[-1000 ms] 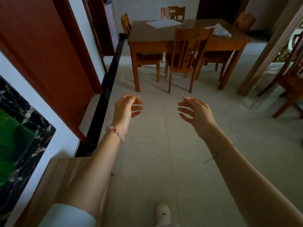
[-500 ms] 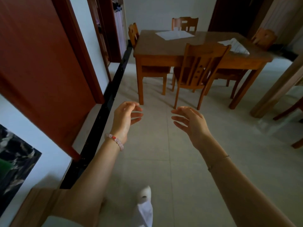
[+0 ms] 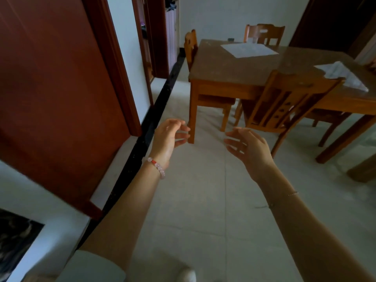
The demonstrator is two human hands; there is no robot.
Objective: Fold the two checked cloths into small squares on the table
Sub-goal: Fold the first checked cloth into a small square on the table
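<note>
Left hand (image 3: 169, 137) and right hand (image 3: 249, 148) hover spread, empty, over bare pale tiled floor (image 3: 203, 200); far right, the brown wooden surface (image 3: 234, 68) carries a flat white cloth (image 3: 249, 49) and a crumpled white cloth (image 3: 343, 75), partly cut off.

Place: home dining room
Evidence: wooden dining table (image 3: 254, 78), matching chairs (image 3: 284, 102), tiled floor (image 3: 203, 190), interior doors (image 3: 50, 88)

2 pale cloths (image 3: 249, 49) (image 3: 341, 75) on table (image 3: 234, 72).

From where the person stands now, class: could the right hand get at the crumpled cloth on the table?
Probably not yet. The right hand hangs empty over the floor, and a chair stands between it and the crumpled cloth on the table.
</note>
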